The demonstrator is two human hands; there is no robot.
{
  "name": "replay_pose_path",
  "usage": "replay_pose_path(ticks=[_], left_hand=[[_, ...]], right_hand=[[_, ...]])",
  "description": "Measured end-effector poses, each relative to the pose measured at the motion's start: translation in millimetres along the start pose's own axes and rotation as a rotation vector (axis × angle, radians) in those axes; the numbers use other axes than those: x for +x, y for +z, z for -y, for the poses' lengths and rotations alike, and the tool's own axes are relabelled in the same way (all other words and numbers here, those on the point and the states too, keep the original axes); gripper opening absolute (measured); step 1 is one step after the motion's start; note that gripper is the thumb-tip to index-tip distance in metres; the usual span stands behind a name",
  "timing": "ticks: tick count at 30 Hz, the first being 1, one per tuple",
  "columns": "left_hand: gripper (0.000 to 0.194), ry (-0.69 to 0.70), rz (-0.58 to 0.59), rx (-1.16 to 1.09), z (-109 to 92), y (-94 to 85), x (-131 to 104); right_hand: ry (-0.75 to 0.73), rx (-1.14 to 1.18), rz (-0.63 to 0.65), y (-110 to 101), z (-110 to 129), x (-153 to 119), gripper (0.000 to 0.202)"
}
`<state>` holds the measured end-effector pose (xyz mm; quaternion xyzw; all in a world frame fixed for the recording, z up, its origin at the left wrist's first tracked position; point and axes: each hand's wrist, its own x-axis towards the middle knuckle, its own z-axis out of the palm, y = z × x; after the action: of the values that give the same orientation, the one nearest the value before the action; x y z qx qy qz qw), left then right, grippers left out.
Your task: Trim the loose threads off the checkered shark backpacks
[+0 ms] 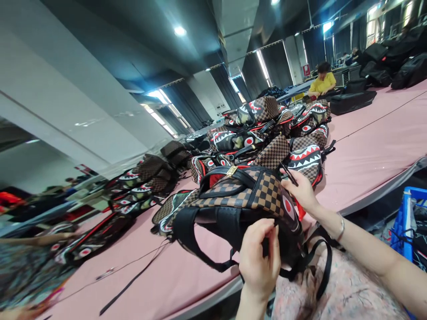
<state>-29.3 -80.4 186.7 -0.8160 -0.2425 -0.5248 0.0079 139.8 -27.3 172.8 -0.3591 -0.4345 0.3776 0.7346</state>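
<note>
A brown-and-black checkered backpack (230, 200) lies in front of me at the table's near edge, its black straps (185, 226) towards me and a red eye patch on its side. My left hand (260, 258) is in front of the backpack, thumb and fingertips pinched together. A tiny dark bit shows at those fingertips, too small to name. My right hand (302, 191) is at the backpack's right end, closed round a slim black two-pronged tool (289, 173) that looks like thread snips, its tips pointing up and left.
More shark-mouth backpacks (247, 138) are piled behind on the pink table (360, 178). Another stack (143, 182) stands left, near a co-worker's arm (40, 240). A loose black strap (130, 284) lies at front left. A blue crate (405, 222) stands right; a person in yellow (322, 84) sits farther back.
</note>
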Motion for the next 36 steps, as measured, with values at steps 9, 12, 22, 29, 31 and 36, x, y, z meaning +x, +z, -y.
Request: replay_pose_path(ticks=[9, 12, 22, 29, 31, 36], left_hand=[[0.062, 0.255, 0.073, 0.426, 54, -25.6, 62], [0.050, 0.351, 0.161, 0.372, 85, -51.9, 69], [0.022, -0.143, 0.127, 0.277, 55, -80.2, 54], [0.009, -0.231, 0.289, 0.415, 49, -64.1, 73], [0.012, -0.214, 0.275, 0.514, 50, -58.0, 74], [0.012, -0.180, 0.086, 0.527, 53, -52.6, 66]], right_hand=[[0.287, 0.469, 0.049, 35, -9, 5, 0.040], [0.314, 0.544, 0.008, 54, -14, -20, 0.041], [0.427, 0.493, 0.118, 115, -21, -50, 0.039], [0.331, 0.342, 0.144, 113, -24, -51, 0.035], [0.270, 0.252, 0.179, 107, -24, -49, 0.033], [-0.035, -0.105, 0.237, 79, -9, -42, 0.027]])
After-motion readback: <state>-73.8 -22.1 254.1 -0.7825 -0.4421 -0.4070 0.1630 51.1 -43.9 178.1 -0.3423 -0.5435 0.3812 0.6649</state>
